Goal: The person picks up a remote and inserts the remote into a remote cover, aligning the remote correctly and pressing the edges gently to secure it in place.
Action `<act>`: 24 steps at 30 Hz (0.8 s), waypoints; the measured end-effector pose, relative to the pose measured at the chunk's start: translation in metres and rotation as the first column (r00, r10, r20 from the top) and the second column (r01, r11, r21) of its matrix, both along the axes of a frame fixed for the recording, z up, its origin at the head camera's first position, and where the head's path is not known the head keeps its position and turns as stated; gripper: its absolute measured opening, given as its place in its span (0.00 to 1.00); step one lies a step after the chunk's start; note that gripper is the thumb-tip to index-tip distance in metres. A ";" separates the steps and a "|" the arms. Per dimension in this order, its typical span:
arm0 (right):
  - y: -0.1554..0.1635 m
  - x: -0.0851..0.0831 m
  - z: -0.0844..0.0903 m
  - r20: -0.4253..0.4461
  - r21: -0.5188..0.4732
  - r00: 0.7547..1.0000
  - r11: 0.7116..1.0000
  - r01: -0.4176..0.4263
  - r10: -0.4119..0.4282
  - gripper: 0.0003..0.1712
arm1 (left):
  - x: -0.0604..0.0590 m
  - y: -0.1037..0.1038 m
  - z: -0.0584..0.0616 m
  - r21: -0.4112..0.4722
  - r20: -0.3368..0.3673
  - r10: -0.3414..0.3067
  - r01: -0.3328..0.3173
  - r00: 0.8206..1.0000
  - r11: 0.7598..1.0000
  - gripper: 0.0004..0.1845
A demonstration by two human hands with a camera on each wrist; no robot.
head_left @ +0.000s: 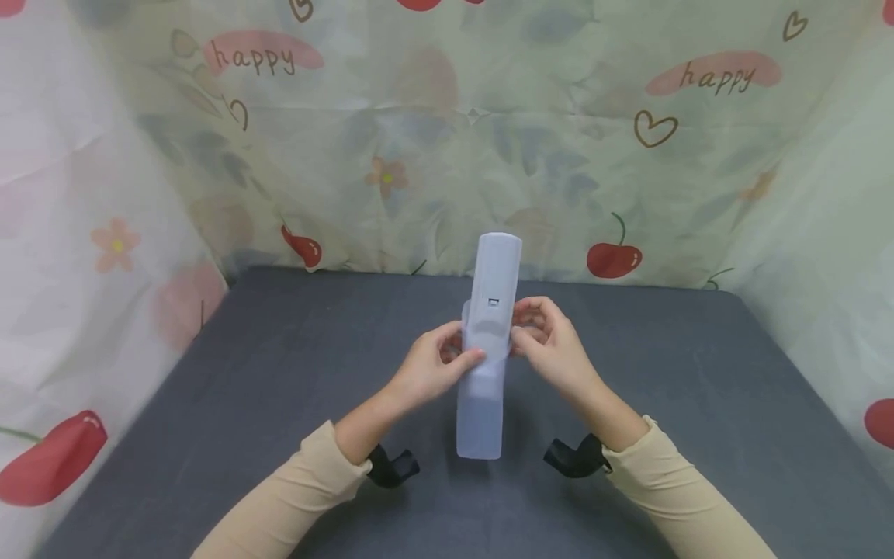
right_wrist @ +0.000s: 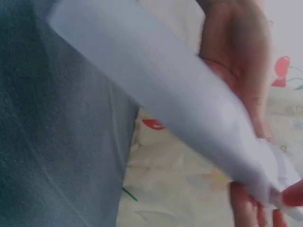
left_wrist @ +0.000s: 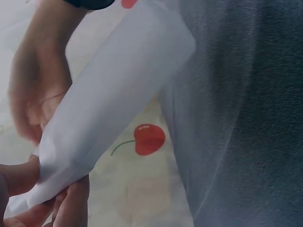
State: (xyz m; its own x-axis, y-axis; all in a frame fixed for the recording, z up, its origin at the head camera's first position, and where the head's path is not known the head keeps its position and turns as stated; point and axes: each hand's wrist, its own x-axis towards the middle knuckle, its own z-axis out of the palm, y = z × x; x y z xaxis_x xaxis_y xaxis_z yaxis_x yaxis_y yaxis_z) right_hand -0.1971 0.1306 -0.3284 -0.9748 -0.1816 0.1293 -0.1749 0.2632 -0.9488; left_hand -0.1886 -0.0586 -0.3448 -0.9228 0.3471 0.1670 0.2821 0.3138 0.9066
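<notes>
A long white plastic device (head_left: pixel 492 334), with a small dark port in its upper face, stands nearly upright and slightly tilted over the middle of the table. My left hand (head_left: pixel 436 361) grips it from the left, thumb across the front, fingers behind. On the other side my right hand (head_left: pixel 552 341) holds its edge with bent fingers, its fingertips partly hidden. In the left wrist view the smooth white body (left_wrist: pixel 113 85) runs diagonally down to the pinching fingers. The right wrist view shows the body (right_wrist: pixel 161 75) blurred, one end by the fingers at lower right.
The dark grey tabletop (head_left: pixel 279 435) lies under both hands. Patterned fabric (head_left: pixel 475 155) with cherries and hearts hangs behind it and on both sides. Black wrist mounts (head_left: pixel 394 467) stick out below the cream sleeves (head_left: pixel 293 489).
</notes>
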 end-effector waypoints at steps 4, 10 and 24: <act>0.004 -0.001 0.002 0.026 -0.003 0.999 1.000 -0.023 0.023 0.22 | 0.002 0.002 -0.005 -0.015 -0.005 -0.017 0.017 1.000 1.000 0.20; 0.007 -0.004 0.000 0.017 0.025 1.000 0.999 -0.023 0.023 0.24 | 0.002 0.006 -0.009 -0.025 0.019 -0.003 0.003 1.000 1.000 0.20; 0.012 -0.007 0.006 0.013 -0.025 1.000 1.000 -0.005 0.005 0.26 | -0.007 -0.001 -0.012 0.253 0.227 0.055 -0.114 0.972 0.961 0.14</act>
State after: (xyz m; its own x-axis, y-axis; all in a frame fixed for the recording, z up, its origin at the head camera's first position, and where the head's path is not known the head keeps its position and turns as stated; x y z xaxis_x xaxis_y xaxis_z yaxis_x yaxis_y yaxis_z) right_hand -0.2046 0.1427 -0.3223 -0.9756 -0.1835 0.1208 -0.1635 0.2386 -0.9573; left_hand -0.1953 -0.0599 -0.3567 -0.9708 0.2372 0.0349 0.0532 0.0709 0.9961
